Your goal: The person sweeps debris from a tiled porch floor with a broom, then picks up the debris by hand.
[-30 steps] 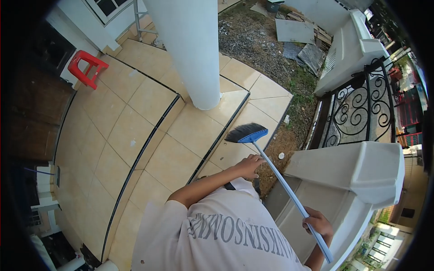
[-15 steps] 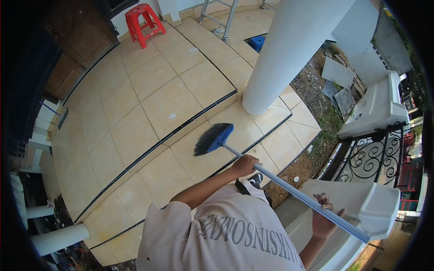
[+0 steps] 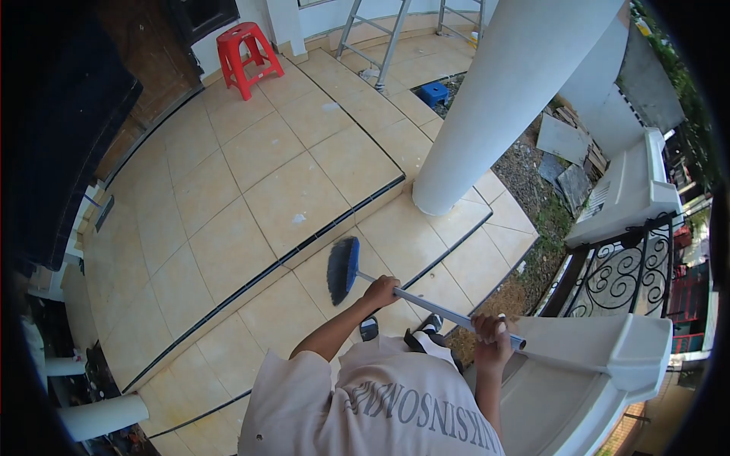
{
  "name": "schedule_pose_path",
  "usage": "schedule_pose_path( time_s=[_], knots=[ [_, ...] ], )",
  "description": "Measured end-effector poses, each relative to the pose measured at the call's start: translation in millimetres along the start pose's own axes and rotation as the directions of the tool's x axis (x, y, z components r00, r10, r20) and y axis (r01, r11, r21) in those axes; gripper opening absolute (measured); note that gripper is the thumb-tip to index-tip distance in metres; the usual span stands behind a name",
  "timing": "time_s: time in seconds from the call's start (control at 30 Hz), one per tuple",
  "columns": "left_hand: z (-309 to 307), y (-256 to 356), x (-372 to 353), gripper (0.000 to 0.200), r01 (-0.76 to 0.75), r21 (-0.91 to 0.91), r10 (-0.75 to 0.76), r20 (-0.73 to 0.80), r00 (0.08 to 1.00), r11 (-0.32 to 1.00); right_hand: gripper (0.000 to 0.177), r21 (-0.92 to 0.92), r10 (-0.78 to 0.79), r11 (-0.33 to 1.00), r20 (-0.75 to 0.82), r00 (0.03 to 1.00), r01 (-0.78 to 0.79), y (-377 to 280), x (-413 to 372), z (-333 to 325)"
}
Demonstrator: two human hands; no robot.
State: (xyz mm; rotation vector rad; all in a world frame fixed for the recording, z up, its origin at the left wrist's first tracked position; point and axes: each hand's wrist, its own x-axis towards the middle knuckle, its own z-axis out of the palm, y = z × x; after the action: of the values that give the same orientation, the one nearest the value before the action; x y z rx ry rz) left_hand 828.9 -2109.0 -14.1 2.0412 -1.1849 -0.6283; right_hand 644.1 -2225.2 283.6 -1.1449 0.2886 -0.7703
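A broom (image 3: 437, 305) slants across in front of my body. Its blue head with dark bristles (image 3: 344, 270) is at the lower tiled step, bristles facing left. My left hand (image 3: 382, 292) is closed round the handle a short way behind the head. Near the handle's far end, my right hand (image 3: 493, 336) wraps round it, with the tip sticking out just past the fingers. Below the handle, my shoes (image 3: 432, 324) show on the tiles.
A dark-edged step (image 3: 304, 249) runs diagonally up to the upper tiled floor (image 3: 220, 197). Close ahead stands a white column (image 3: 502, 114). A red stool (image 3: 247, 57), a ladder (image 3: 388, 45) and a blue stool (image 3: 434, 94) are farther back. White wall (image 3: 578, 349) and iron gate (image 3: 623, 273) lie right.
The broom head has swung left and down, turning more upright. My right hand has moved up and left, and its spread fingers have closed round the handle near the end.
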Motion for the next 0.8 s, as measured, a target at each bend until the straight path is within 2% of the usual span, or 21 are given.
schedule_pose_path(
  time_s=[0.07,0.1,0.2,0.3,0.43,0.5,0.63,0.67,0.8],
  knots=[
    [0,8,-11,0.015,-0.039,-0.01,0.039,-0.011,0.999,0.999,0.041,-0.05,-0.019,0.998,0.077,0.997,0.023,7,-3,8],
    [6,5,-13,0.015,-0.031,-0.048,0.026,-0.109,0.994,0.998,0.042,-0.063,-0.013,0.998,0.086,0.996,0.018,3,-2,10],
    [15,-5,-10,0.014,0.043,-0.051,-0.047,-0.08,0.996,0.998,0.043,-0.082,0.016,0.997,0.079,0.997,-0.009,5,0,9],
    [21,-18,-10,0.015,0.059,-0.068,-0.064,-0.086,0.994,0.996,0.041,-0.099,0.059,0.994,0.172,0.983,-0.042,5,-1,7],
    [8,-3,-8,0.017,0.067,-0.073,-0.075,-0.105,0.992,0.995,0.043,-0.103,0.058,0.994,0.26,0.964,-0.032,1,7,6],
    [6,1,-2,0.018,0.087,-0.069,-0.091,-0.057,0.994,0.994,0.046,-0.1,0.053,0.995,0.287,0.956,-0.025,-2,15,0],
    [6,25,13,0.018,0.119,-0.098,-0.122,-0.024,0.992,0.988,0.046,-0.058,-0.026,0.998,0.19,0.981,0.038,-24,33,-15],
    [8,36,19,0.018,0.064,-0.097,-0.068,-0.043,0.997,0.993,0.046,-0.042,-0.045,0.998,0.18,0.983,0.053,-30,38,-28],
    [34,86,64,0.02,0.034,-0.065,-0.033,0.021,0.999,0.997,0.047,0.064,-0.17,0.985,0.194,0.966,0.161,-66,65,-88]
  ],
)
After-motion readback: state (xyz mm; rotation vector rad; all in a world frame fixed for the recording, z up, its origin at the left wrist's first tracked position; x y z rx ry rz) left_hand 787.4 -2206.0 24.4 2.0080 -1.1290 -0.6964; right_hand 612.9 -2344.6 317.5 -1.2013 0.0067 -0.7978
